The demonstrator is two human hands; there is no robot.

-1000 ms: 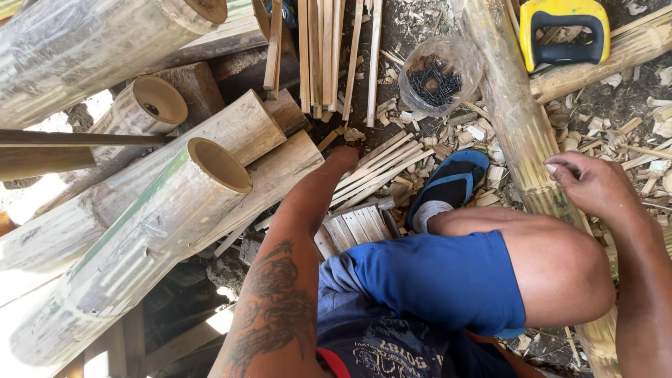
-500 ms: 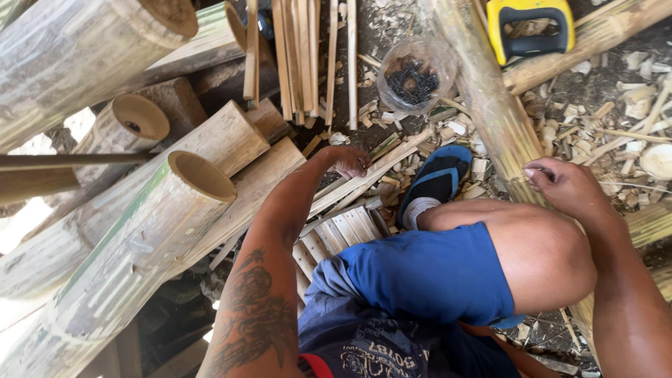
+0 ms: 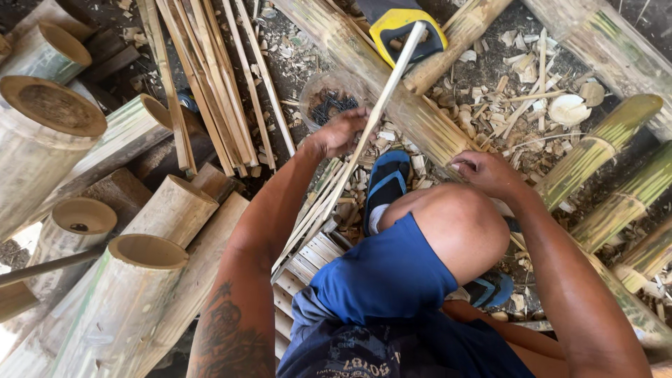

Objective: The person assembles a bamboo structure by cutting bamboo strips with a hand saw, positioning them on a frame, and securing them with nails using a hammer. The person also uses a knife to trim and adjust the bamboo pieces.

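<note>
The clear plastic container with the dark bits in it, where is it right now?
In the head view the clear plastic container sits on the littered ground just beyond the left hand, between the bundle of bamboo slats and the long bamboo pole.

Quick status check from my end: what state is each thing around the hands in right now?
Left hand: closed in a grip on the bamboo strip.
Bamboo strip: lifted, slanting up toward the saw.
Right hand: resting on the bamboo pole, holding nothing I can see.
Bamboo pole: lying flat on the ground.
Handsaw: lying idle, yellow handle up.
Clear container: open, dark small pieces inside.
Bamboo strips pile: lying loose.
</note>
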